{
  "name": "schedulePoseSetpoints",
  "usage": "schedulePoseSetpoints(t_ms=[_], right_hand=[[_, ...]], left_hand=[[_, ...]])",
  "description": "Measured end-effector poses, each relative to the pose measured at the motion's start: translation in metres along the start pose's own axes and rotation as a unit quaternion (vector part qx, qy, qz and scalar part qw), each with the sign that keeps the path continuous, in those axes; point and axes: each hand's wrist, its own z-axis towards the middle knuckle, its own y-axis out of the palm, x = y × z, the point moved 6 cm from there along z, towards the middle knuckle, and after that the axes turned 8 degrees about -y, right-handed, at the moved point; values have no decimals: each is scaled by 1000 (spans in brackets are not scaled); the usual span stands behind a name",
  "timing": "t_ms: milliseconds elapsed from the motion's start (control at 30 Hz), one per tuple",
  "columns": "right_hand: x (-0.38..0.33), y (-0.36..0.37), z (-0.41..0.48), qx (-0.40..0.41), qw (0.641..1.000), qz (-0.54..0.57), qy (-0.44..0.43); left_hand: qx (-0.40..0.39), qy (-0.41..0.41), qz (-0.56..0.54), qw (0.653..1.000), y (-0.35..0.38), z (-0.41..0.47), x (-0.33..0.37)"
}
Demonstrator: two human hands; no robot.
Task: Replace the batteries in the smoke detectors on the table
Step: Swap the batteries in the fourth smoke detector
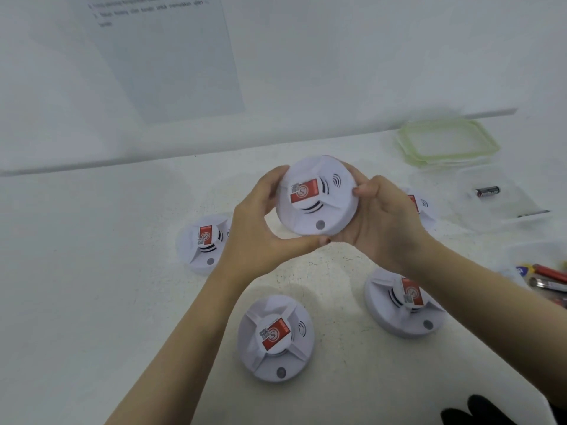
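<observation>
Held detector (pixel 316 197): white, round, raised clear of the desk (pixel 92 271) at frame centre, tilted so its face is toward the camera; red label on the central hub, dark vent slots round it, sound-wave mark at 2 o'clock on the face, small grey button at 6 o'clock. Left hand (pixel 260 222): grip curled round the rim at 9 o'clock, fingers behind the body, thumb tip under the edge at 6 o'clock. Right hand (pixel 383 222): grip curled round the rim at 3 o'clock, thumb pressed on the front of the rim, fingers behind. Four more of the same type lie face up on the desk, placed here by clock from the held detector. Left detector (pixel 204 243): 8 o'clock, partly behind the left wrist. Near detector (pixel 274 337): 6 o'clock, between the forearms, fully shown. Right detector (pixel 405 305): 4 o'clock, crossed by the right forearm. Far detector (pixel 420 205): 3 o'clock, mostly hidden by the right hand. Lids (pixel 448 142): 2 o'clock, clear with green rims, stacked near the wall (pixel 337 56). Box (pixel 506 222): 3 o'clock, beyond the far detector, clear plastic, holding one black battery (pixel 487 191). Second box (pixel 527 250): 4 o'clock at the frame edge, clear, with loose batteries (pixel 549 273), one red. Sheet (pixel 171 56): 11 o'clock, on the wall, print too blurred to read. Dark shape (pixel 481 409): 5 o'clock, bottom corner, cannot tell what.
</observation>
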Motion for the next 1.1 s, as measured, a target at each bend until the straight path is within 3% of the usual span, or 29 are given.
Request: schedulePoseSetpoints(t_ms=[300, 1100], right_hand=[[4, -7, -14, -16, 979, -199, -39], [12, -14, -20, -19, 984, -168, -49]], left_hand=[[50, -49, 0, 998, -2, -13, -9], [46, 4, 33, 998, 3, -22, -7]])
